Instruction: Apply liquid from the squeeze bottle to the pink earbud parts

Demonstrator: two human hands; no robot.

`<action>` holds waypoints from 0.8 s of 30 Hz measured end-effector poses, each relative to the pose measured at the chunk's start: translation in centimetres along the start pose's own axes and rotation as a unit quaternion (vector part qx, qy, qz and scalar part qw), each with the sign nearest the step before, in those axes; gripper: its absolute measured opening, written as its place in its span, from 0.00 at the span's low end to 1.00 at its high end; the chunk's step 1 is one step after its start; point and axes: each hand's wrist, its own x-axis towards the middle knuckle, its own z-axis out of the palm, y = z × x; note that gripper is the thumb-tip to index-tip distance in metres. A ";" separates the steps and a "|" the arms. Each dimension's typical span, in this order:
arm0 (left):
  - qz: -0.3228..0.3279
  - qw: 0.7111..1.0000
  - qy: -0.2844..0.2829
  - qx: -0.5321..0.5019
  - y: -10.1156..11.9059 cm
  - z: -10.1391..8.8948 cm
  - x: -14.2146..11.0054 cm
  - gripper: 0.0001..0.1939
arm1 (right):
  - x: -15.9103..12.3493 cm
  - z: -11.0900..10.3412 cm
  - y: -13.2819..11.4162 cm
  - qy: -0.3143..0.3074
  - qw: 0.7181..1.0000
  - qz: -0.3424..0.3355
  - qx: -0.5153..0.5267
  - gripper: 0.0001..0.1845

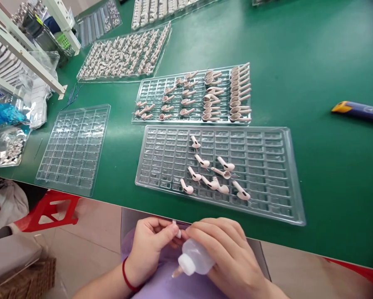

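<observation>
Between the thumb and fingers of my left hand (153, 238) is a small white earbud shell (176, 229), partly covered by the fingertips. My right hand (226, 249) is wrapped round a translucent squeeze bottle (198, 256) whose white cap and narrow tip point down and left. Its fingertips come close to the earbud shell; whether they touch it I cannot tell. Just beyond both hands lies a clear compartment tray (267, 166) with several white earbuds (210, 182) strewn over its middle, thin wires sticking out of some.
A second tray (151, 89) behind holds rows of open earbud halves (239, 93). Farther back is a tray crowded with more parts (120, 54). An unfilled clear tray (75, 145) lies left, near a white metal rack (27, 50). A blue and yellow cutter (361, 110) rests at right.
</observation>
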 end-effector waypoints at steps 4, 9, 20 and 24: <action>0.006 1.000 0.002 -0.010 -0.1 -0.1 0.1 0.12 | -0.1 0.2 -0.1 0.000 1.000 0.008 0.010 0.12; 0.008 1.000 -0.003 -0.029 -0.1 -0.1 0.2 0.11 | -0.1 0.3 -0.2 0.000 1.000 0.011 0.019 0.11; 0.023 0.999 -0.022 -0.023 -0.2 -0.4 0.6 0.10 | -0.1 0.4 -0.3 0.004 1.000 0.023 0.009 0.11; 0.026 0.999 -0.026 0.022 0.1 -0.8 0.2 0.10 | -0.1 0.3 -0.1 0.005 1.000 0.020 0.021 0.10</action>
